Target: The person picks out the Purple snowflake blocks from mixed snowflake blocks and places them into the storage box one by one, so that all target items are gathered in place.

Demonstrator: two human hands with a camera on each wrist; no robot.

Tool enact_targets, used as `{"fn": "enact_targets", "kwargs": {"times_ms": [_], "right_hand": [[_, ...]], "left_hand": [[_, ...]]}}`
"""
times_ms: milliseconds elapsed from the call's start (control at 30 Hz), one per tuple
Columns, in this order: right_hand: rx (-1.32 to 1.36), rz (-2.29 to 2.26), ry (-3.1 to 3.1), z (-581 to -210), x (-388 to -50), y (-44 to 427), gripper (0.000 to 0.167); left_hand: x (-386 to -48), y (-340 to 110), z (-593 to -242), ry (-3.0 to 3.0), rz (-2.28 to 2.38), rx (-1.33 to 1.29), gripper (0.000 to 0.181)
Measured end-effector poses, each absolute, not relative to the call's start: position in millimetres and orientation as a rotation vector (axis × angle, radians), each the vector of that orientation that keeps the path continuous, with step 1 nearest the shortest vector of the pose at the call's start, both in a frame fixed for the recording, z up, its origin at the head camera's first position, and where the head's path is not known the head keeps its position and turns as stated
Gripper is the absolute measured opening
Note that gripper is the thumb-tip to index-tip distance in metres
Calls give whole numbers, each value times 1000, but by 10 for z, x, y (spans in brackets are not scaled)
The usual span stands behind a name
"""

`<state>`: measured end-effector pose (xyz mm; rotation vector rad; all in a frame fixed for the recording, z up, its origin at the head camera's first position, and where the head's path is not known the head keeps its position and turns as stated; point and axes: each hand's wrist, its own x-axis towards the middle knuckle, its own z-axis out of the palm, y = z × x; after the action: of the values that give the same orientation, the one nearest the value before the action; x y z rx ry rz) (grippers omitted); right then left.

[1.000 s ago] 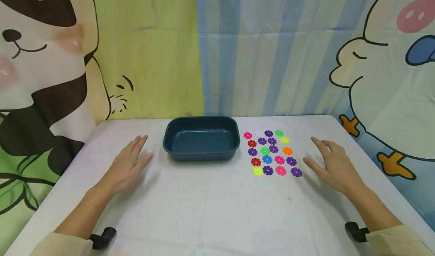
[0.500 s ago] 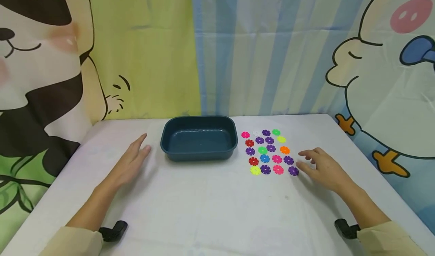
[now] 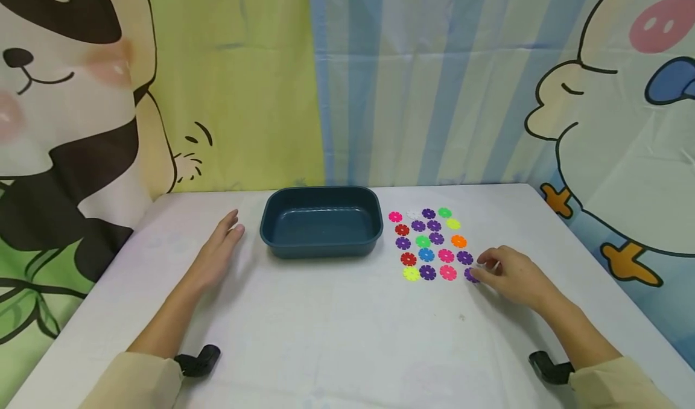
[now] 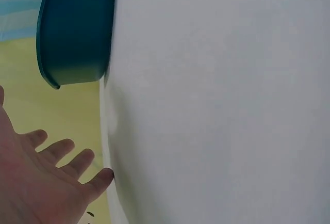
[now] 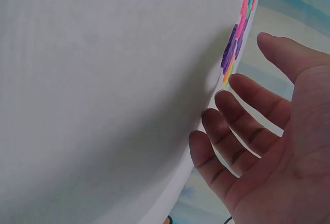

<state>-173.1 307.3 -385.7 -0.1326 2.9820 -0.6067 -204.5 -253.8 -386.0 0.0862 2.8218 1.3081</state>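
Note:
Several flower-shaped discs in pink, red, purple, green, yellow, blue, orange and white lie flat in rough rows right of the dark teal basin (image 3: 321,250). My right hand (image 3: 516,277) is at their near right corner, its thumb tip over a purple disc (image 3: 470,274) and partly covering it. In the right wrist view the right hand (image 5: 268,141) has its fingers bent and apart from the thumb, with nothing between them. Left of the basin, my left hand (image 3: 217,252) hovers with relaxed fingers, empty; the left wrist view shows the left hand (image 4: 51,177) spread beside the basin (image 4: 77,33).
A white cloth covers the table (image 3: 326,336). Behind it hangs a printed curtain (image 3: 260,83) with a panda on the left and a pale cartoon figure on the right. A black strap piece shows at each wrist.
My right hand has moved left and slightly down to the nearest purple disc, its fingers bending more. The left hand has turned edge-on with its fingers closer together. The discs and basin keep their places.

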Motion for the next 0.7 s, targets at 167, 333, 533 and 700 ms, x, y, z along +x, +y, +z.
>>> {"fn": "enact_targets", "kwargs": {"times_ms": [167,333,533,700], "right_hand": [[-133,-581,2996,-3889,-1734,3066,40],[-130,-566,3005,-3920,-1743,3056,38],[-140,-591,3001,-3941,-1744,3048,32],[-162,-636,2983,-3933,-1743,3047,32]], "left_hand": [[-2080,-2486,-3864,2795,1367,58,75],[-2134,-2431,-3896,2745,1490,52,76],[-2189,-2349,-3943,2704,1641,76,67],[-2217,-2273,-3973,2659,1766,121,63]]}}
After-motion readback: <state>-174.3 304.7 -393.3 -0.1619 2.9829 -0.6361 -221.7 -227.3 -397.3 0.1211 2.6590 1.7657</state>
